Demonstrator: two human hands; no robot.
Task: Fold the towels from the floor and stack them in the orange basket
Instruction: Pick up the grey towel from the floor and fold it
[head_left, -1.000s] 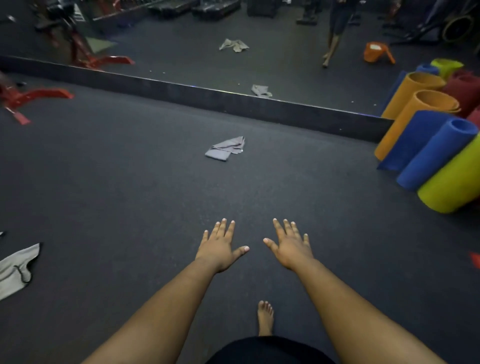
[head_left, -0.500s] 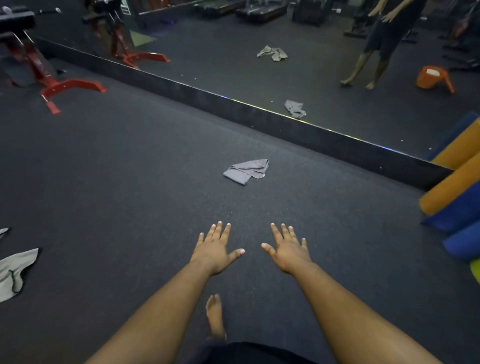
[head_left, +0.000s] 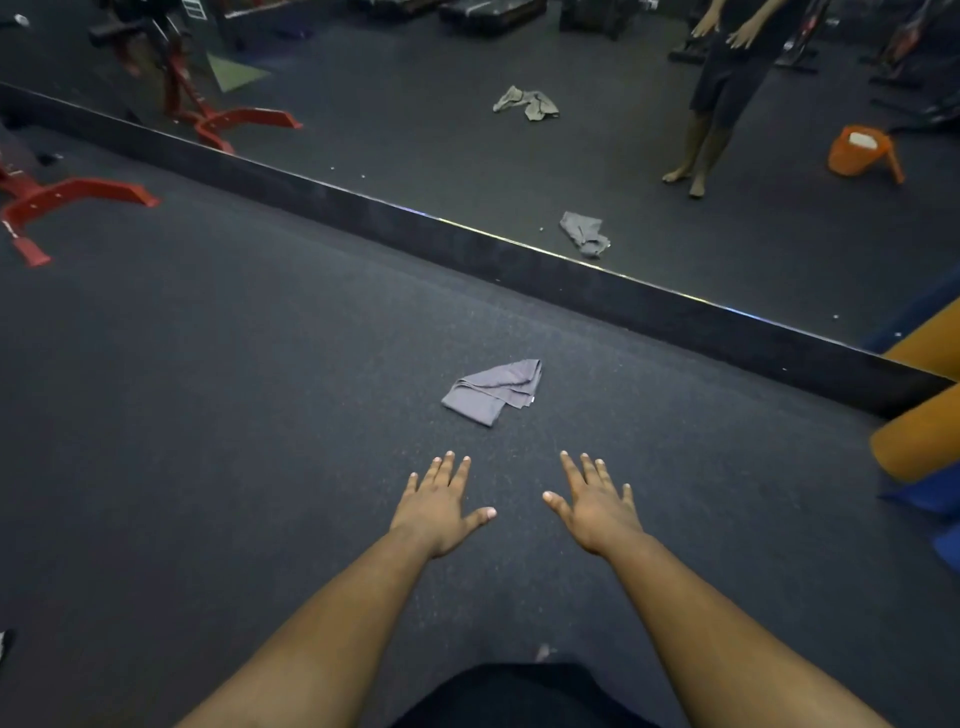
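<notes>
A crumpled grey towel (head_left: 493, 391) lies on the dark floor straight ahead of me. My left hand (head_left: 439, 501) and my right hand (head_left: 595, 501) are stretched out palm down, fingers spread, holding nothing, a short way short of the towel. In the wall mirror I see the reflection of the orange basket (head_left: 860, 151) with something white in it, the towel's reflection (head_left: 584, 232), and the reflection of another grey towel (head_left: 525, 102). The real basket is out of view.
The mirror's dark base (head_left: 519, 254) runs diagonally across the floor behind the towel. Rolled orange mats (head_left: 917, 441) and blue mats (head_left: 935, 499) lie at the right edge. A red bench frame (head_left: 57, 195) stands at far left. My reflection (head_left: 719, 88) shows in the mirror.
I have walked forward: the grey towel is nearer my hands and the mats have slid to the right edge. The light towel at lower left is nearly out of frame. Hands stay open.
</notes>
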